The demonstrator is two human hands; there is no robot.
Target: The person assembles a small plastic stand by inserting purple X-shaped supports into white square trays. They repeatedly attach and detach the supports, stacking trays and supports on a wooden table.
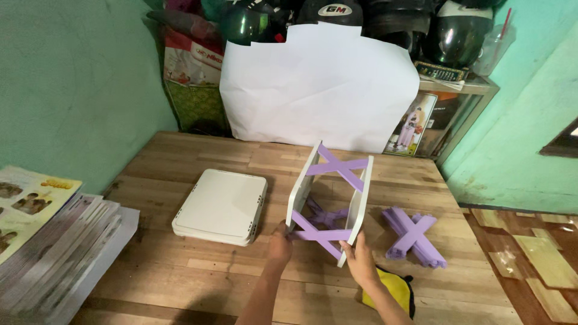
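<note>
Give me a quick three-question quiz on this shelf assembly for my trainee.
1. True or false: the left hand and right hand both touch the shelf frame.
2. What lies right of the frame on the table?
A. loose purple cross braces
B. a hammer
C. a white panel
3. Fill in: left of the frame lies a stack of ____ panels.

Key:
1. True; each hand grips a near lower corner.
2. A, the spare braces.
3. White; the white panels lie flat, apart from the frame.
</note>
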